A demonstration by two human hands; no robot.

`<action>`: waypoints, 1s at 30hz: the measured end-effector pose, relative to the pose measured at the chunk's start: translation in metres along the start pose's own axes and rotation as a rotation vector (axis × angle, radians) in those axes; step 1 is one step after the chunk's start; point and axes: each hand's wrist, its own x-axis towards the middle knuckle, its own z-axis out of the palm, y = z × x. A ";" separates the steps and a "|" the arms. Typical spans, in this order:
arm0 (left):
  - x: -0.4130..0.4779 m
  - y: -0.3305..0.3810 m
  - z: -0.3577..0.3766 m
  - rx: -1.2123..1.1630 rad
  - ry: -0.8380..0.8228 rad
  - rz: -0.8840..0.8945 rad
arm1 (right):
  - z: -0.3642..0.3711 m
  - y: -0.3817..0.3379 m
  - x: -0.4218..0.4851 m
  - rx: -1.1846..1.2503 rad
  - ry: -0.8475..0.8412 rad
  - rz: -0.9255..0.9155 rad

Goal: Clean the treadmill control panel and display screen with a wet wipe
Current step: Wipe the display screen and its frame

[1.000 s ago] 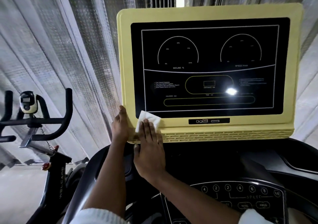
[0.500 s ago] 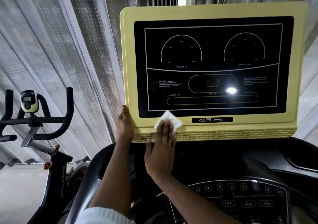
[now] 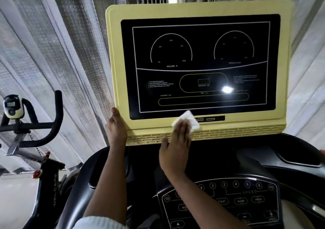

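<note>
Rightward goes the wipe [image 3: 187, 120], now on the yellow frame [image 3: 246, 123] just under the screen [image 3: 202, 67] (its top corner overlaps the black glass). The right hand [image 3: 175, 151] presses it with flat, straight fingers. The left hand [image 3: 115, 128] grips the frame's lower-left edge. The panel [image 3: 237, 199] lies below, and a bike [image 3: 45, 176] stands to the left.
</note>
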 end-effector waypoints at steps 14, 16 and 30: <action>-0.002 0.002 0.009 0.026 0.077 -0.026 | -0.016 0.018 0.019 -0.005 0.019 0.007; -0.005 0.005 0.009 0.042 0.098 -0.023 | -0.022 0.028 0.031 0.014 0.083 0.156; -0.014 0.012 0.013 0.093 0.156 -0.019 | -0.044 0.068 0.059 -0.018 0.135 0.145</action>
